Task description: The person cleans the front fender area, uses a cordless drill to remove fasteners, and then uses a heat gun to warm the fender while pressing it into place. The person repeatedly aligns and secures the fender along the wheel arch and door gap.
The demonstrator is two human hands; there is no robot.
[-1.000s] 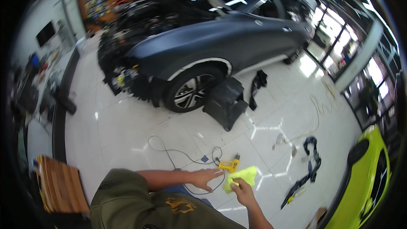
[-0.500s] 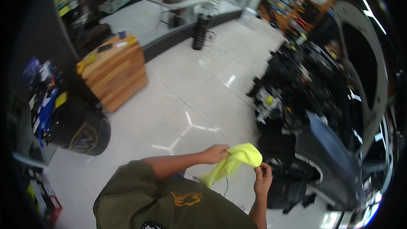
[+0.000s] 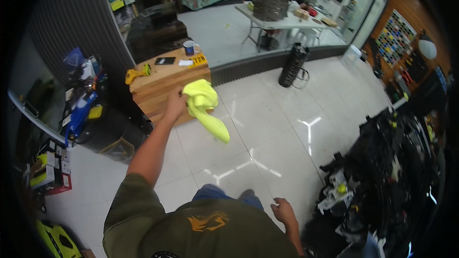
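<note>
A bright yellow cloth (image 3: pixel 203 100) hangs bunched from my left hand (image 3: pixel 175 105), whose fingers are closed on its edge. My left arm reaches forward, and the cloth is held in front of a wooden block table (image 3: pixel 165 86). One end of the cloth droops over the tiled floor. Low beside my body is my right hand (image 3: pixel 285 211), with nothing visible in it and its fingers loosely bent, slightly apart. On the wooden table lie a mug (image 3: pixel 191 48), a dark phone (image 3: pixel 165 60) and a yellow power tool (image 3: pixel 137 73).
To the left stands a black drum (image 3: pixel 112 134) with tools and containers on top. A partly dismantled car front with dark parts (image 3: pixel 382 177) fills the right side. Ahead, a black cylinder (image 3: pixel 293 64) stands by a glass partition; behind it is a white table (image 3: pixel 291 23).
My left hand has carried the cloth forward and left toward the wooden table. My right hand has let go of it and lowered. The view has turned left, away from the car.
</note>
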